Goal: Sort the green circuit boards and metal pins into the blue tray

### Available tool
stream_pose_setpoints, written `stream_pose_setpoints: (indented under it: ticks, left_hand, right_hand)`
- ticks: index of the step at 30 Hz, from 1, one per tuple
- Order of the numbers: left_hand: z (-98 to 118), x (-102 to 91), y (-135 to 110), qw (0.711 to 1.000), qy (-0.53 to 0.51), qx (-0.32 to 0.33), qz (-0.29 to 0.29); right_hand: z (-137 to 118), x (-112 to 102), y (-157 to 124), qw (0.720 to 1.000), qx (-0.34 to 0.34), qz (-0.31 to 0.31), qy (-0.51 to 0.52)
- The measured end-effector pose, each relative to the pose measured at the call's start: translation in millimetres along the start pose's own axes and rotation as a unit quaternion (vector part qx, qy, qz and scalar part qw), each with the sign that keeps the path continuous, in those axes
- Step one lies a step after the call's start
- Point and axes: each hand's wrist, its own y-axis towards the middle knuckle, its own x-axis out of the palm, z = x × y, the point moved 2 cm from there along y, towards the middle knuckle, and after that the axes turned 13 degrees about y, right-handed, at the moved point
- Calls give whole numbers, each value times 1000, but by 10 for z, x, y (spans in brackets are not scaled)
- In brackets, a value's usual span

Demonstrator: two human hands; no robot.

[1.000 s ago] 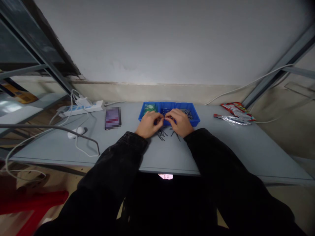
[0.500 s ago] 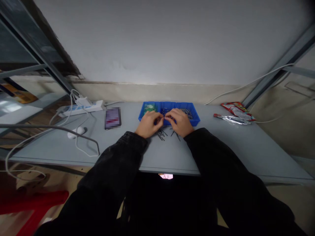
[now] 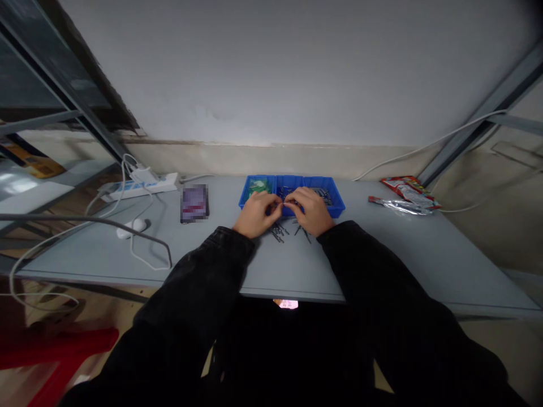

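My left hand point(image 3: 258, 213) and my right hand point(image 3: 311, 210) meet fingertip to fingertip at the front of a blue three-part bin point(image 3: 338, 204). Both are pinched closed; whatever sits between the fingertips is too small to make out. Green and whitish pieces point(image 3: 259, 185) fill the bin's left compartment. Dark small parts lie in the middle one, and metallic parts point(image 3: 327, 196) in the right one, partly behind my right hand. On the table below my hands are two loose groups of thin dark metal pieces, a left group point(image 3: 279, 232) and a right group point(image 3: 302, 230).
Left on the grey table point(image 3: 292, 271) are a blurred purple packet point(image 3: 194, 203), a white power strip point(image 3: 153, 186) with cables, and a white earphone case point(image 3: 132, 228). Red and silver wrappers point(image 3: 409, 195) lie at the right. A wall rises behind; metal posts flank the table.
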Motion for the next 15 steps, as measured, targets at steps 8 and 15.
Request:
stream_pose_setpoints:
  ticks: [8, 15]
  left_hand:
    - [3, -6, 3, 1000, -1, 0, -4]
    - [3, -2, 2, 1000, 1, -4, -4]
  right_hand:
    - [-5, -5, 0, 1000, 5, 0, 1]
    - [-2, -4, -5, 1000, -3, 5, -5]
